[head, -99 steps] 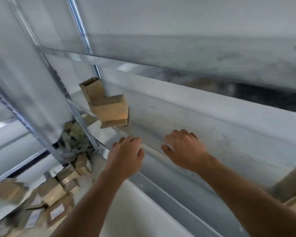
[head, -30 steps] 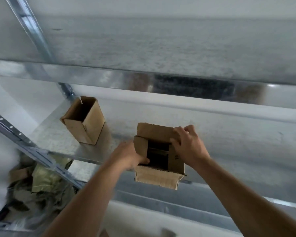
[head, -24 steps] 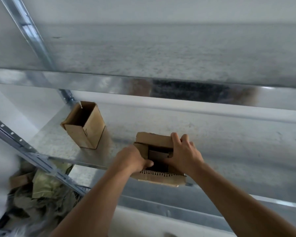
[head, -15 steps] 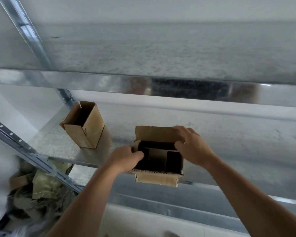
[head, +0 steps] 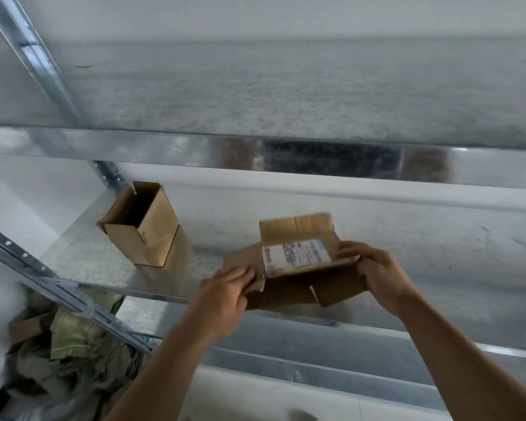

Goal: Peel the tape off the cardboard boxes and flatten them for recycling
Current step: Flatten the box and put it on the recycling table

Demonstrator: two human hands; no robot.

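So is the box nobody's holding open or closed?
Open. That box stands on the shelf with its top uncovered, dark inside showing.

The label [head: 296,256] is too blurred to read; the crumpled pile [head: 73,354] is cropped.

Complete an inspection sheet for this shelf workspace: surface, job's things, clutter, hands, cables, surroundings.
Surface: metal shelf, speckled grey.
Job's things: labelled box, partly collapsed, label up, held at the shelf's front edge; open box stands on the shelf to its left, apart.
Clutter: crumpled packing heaped below the shelf, left.
Hands: left hand grips the labelled box's left flap; right hand grips its right edge.
Cables: nothing seen.
Surroundings: upper shelf overhead; metal upright at left.
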